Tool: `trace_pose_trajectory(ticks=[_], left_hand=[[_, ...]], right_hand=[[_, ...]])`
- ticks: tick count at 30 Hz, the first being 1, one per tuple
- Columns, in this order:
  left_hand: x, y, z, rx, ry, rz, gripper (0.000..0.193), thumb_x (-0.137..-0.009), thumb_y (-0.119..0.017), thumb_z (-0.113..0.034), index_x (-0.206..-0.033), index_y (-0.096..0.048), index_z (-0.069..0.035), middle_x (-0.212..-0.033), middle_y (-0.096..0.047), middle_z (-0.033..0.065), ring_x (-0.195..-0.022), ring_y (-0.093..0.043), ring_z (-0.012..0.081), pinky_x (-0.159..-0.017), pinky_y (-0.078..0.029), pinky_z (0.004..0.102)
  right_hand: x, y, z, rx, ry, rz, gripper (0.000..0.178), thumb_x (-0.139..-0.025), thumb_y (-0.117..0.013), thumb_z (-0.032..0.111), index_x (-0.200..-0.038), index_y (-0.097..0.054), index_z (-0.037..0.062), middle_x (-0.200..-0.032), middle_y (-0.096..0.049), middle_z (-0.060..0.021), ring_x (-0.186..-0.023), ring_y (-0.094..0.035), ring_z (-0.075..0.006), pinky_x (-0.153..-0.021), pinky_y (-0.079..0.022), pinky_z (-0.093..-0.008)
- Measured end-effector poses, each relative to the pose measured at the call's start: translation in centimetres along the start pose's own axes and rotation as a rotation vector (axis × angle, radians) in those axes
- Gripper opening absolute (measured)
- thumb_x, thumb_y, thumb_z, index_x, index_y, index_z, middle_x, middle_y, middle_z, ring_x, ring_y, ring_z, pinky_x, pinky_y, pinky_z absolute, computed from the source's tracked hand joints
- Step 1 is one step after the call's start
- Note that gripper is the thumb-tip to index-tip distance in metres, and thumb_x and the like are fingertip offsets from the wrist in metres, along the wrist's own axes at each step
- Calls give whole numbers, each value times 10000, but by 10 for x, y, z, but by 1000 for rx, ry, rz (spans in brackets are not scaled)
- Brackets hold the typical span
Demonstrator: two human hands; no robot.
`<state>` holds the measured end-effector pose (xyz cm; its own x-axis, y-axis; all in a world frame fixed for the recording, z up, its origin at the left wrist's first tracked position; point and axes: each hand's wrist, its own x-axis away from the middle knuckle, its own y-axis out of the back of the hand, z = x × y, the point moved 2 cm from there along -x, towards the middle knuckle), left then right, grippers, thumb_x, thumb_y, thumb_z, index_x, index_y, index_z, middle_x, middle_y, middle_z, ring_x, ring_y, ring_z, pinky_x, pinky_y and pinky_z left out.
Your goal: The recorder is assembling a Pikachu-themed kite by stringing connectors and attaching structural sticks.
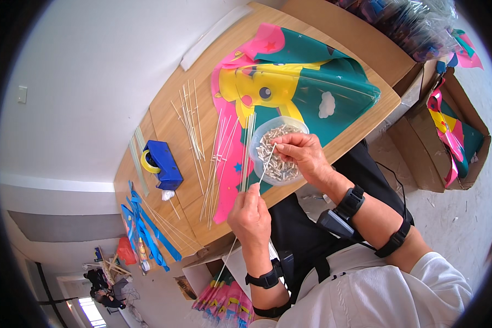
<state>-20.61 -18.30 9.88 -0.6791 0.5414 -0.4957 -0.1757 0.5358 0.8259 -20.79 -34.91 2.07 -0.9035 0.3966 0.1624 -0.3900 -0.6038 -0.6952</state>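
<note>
My left hand is closed around a thin white rod that slants up across the near side of a clear plastic bowl. Above the bowl, my right hand pinches the rod's upper end between thumb and fingers. Whether a small piece sits on that tip is hidden by the fingers. Many short white tubes fill the bowl. Under and behind it spreads a printed plastic sheet in green, pink and yellow with a cartoon face, partly folded. More thin white rods lie left of the bowl.
A blue tape dispenser with yellow tape stands on the wooden table. Blue strips hang at its left end. An open cardboard box with printed sheets sits at right. Bundled plastic-wrapped goods are at the far right. Another person is in the background.
</note>
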Motion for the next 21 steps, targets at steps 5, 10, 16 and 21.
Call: trace_pose_trajectory(ticks=[5,10,16,21], left_hand=[[2,7,-8,-180,-106,-7,233,-722,-623,62,-935,-654,-26,-655,-541,119,-581,-556,302,-514,-428,392],[7,-7,-1,77,-36,-71,229,-732,-631,58,-934,-652,-47,-642,-525,86,-516,-536,254,-450,-409,368],[9,-11,4,192,45,-71,268,-721,-622,93,-948,-651,-46,-641,-536,105,-527,-553,262,-474,-426,357],[10,-11,3,202,76,-76,261,-725,-623,93,-947,-652,-41,-645,-541,108,-529,-553,260,-477,-427,356]], right_hand=[[-7,8,8,96,-29,106,136,-829,-631,5,-950,-668,-45,-806,-656,-58,-665,-545,-86,-628,-458,-216],[-7,11,2,-338,-246,144,127,-843,-585,-26,-944,-632,-86,-831,-637,-91,-644,-513,-111,-582,-428,-230],[-5,11,4,-450,-308,103,127,-866,-554,-24,-956,-606,-97,-796,-613,-95,-642,-531,-112,-565,-447,-216],[-5,9,4,-497,-303,116,142,-897,-522,0,-977,-593,-95,-812,-615,-96,-646,-538,-104,-563,-444,-204]])
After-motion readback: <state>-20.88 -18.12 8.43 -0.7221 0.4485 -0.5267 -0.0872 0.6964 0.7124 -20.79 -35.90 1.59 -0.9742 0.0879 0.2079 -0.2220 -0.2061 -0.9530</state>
